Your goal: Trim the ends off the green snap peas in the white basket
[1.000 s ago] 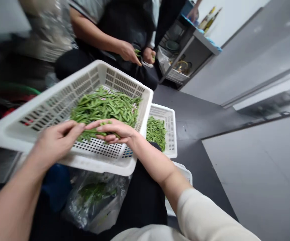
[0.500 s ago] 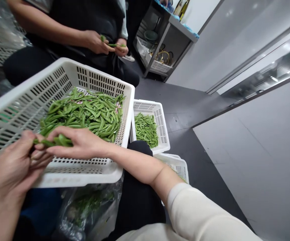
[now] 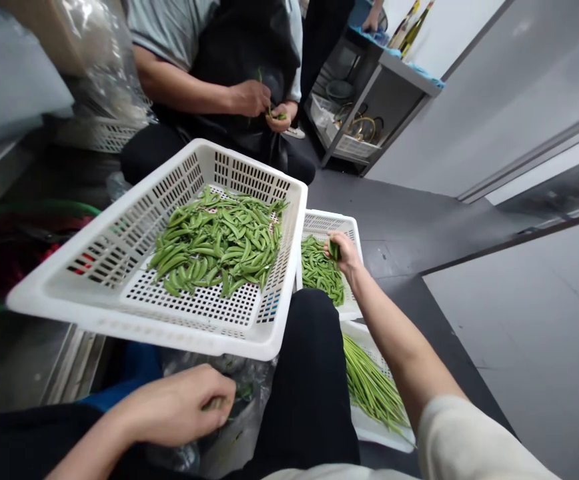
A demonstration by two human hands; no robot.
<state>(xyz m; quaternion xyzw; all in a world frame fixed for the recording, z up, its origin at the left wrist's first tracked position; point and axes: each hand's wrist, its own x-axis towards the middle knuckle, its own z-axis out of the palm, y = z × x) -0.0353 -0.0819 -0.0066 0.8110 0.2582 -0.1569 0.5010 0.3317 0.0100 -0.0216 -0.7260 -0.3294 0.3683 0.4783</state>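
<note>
My right hand (image 3: 347, 253) is closed around a few green pea pods (image 3: 334, 249), above the right side of a smaller white basket (image 3: 355, 235) of pea pods. My left hand (image 3: 189, 403) is curled shut in front of the large white basket (image 3: 169, 327), over a clear plastic bag (image 3: 229, 440) with green scraps. What its fingers hold, if anything, is hidden. A loose heap of pea pods (image 3: 219, 240) lies in the large basket.
Across the large basket a co-worker's hands (image 3: 264, 107) hold a green pod. Long green stems (image 3: 372, 380) lie in another white basket at lower right. A metal shelf unit (image 3: 364, 127) stands behind. A green-rimmed tub (image 3: 69, 208) is at left.
My hands have parted. The right has moved right with pea pods to the smaller basket; the left has dropped from the large basket to the plastic bag. The view has shifted left.
</note>
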